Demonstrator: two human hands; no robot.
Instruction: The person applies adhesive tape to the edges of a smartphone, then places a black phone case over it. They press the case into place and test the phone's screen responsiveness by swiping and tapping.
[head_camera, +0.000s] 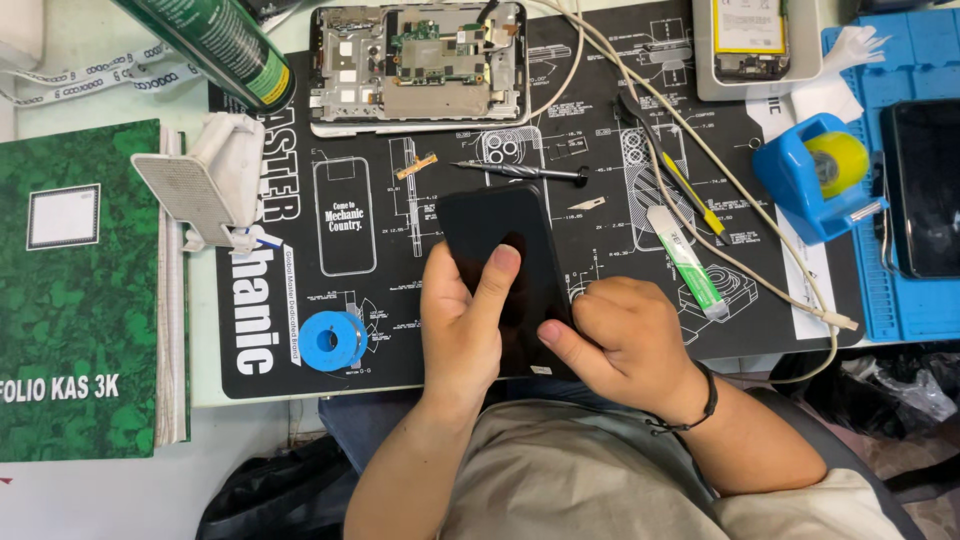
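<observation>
While both hands are gripping the black phone (497, 262) above the worktop's printed mat (380, 290), left hand (462, 325) thumbing its glass and right hand (625, 345) pinching the edge, it is risking slipping onto the loose screwdriver (520, 172).

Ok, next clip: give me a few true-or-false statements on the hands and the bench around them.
1. Both hands hold the black phone. True: left hand, right hand.
2. The left thumb lies on the phone's dark face. True.
3. The blue tape dispenser sits left of the phone. False: it is to the right.
4. The opened device lies in the person's lap. False: it lies at the far edge of the black mat.
5. A green book lies at the left. True.
</observation>
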